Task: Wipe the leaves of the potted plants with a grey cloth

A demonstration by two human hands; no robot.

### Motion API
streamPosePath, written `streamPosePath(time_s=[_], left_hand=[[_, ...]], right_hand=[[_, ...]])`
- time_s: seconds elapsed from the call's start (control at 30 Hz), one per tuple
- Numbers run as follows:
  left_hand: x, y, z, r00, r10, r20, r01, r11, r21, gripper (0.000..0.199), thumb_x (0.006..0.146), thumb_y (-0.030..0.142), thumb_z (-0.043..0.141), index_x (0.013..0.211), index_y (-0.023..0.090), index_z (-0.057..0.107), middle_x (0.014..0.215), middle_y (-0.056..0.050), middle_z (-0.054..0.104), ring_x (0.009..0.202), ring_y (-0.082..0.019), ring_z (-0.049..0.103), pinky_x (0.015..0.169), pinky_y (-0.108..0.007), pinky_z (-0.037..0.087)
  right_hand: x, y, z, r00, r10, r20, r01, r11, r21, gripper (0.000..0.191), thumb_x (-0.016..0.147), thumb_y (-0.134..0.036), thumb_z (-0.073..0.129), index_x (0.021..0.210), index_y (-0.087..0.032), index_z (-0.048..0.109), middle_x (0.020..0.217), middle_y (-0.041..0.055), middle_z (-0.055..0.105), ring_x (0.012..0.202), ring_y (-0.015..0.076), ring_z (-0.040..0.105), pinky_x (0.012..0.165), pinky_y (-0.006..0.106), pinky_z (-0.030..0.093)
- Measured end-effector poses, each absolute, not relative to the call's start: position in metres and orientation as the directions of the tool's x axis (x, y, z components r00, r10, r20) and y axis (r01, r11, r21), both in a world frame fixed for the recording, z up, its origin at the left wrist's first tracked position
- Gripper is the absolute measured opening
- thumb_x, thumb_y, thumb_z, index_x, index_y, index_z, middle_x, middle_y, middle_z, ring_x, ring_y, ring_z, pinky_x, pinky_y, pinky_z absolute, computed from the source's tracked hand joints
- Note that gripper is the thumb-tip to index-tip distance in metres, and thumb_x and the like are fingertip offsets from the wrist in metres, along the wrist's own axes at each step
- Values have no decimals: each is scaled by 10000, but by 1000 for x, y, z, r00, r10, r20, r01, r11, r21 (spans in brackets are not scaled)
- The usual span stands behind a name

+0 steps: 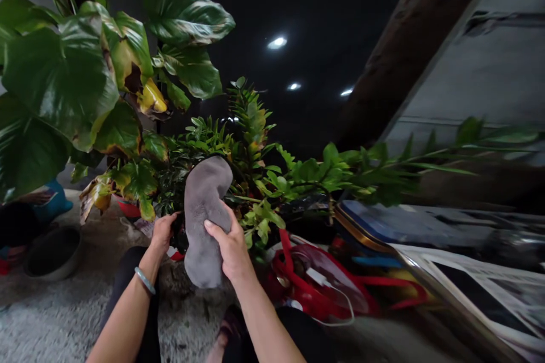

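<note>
A grey, soft-looking curved piece [204, 221] stands upright at the middle of the view, in front of leafy plants. My right hand [232, 244] grips its right side, the thumb lying across its face. To the left of the grey piece is my left hand [164, 232], with a pale bangle [145, 281] on the wrist. Its fingers reach toward the foliage and are partly hidden, so what they hold, if anything, cannot be made out. Green plants [302, 173] spread behind both hands.
Large leaves [63, 74] hang at the upper left, above a dark basin [53, 252] on the floor. At the right are a red bag [323, 281] with a white cable, a blue-topped case [383, 227] and a printed sheet [477, 289].
</note>
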State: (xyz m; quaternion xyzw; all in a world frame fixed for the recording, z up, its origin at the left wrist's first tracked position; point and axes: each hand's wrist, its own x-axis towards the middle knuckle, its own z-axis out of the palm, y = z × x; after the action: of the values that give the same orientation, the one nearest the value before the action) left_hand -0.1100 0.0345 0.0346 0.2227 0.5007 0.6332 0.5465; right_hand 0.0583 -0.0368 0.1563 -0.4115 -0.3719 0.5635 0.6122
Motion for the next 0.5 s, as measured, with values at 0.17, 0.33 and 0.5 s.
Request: streamPosePath(time_s=[0.17, 0.33, 0.5], left_hand=[[-113, 34, 35, -325, 923, -206, -448, 42, 893, 263, 583, 349, 823, 545, 176, 629, 532, 20, 602, 521, -119, 498, 520, -243, 383], [-114, 36, 35, -315, 912, -263, -474, 89, 876, 184, 657, 301, 775, 588, 173, 661, 560, 7, 624, 525, -137, 539, 524, -257, 414], [-109, 33, 37, -260, 930, -261, -502, 100, 859, 207, 667, 287, 735, 806, 134, 753, 689, -44, 701, 568, -157, 610, 525, -258, 457]], right_hand=[[56, -62, 114, -85, 950, -299, -368, -309, -877, 380, 553, -300, 811, 915, -214, 730, 756, 17, 770, 741, 285, 716, 697, 393, 559], [65, -76, 146, -8, 971, -238, -445, -217, -869, 591, 541, -319, 854, 1103, -228, 697, 869, 34, 785, 789, 284, 723, 738, 404, 572], [62, -31, 190, 162, 984, 71, -459, 139, -877, 659, 569, -323, 840, 1196, -239, 658, 1015, 31, 776, 963, 263, 702, 904, 383, 534]])
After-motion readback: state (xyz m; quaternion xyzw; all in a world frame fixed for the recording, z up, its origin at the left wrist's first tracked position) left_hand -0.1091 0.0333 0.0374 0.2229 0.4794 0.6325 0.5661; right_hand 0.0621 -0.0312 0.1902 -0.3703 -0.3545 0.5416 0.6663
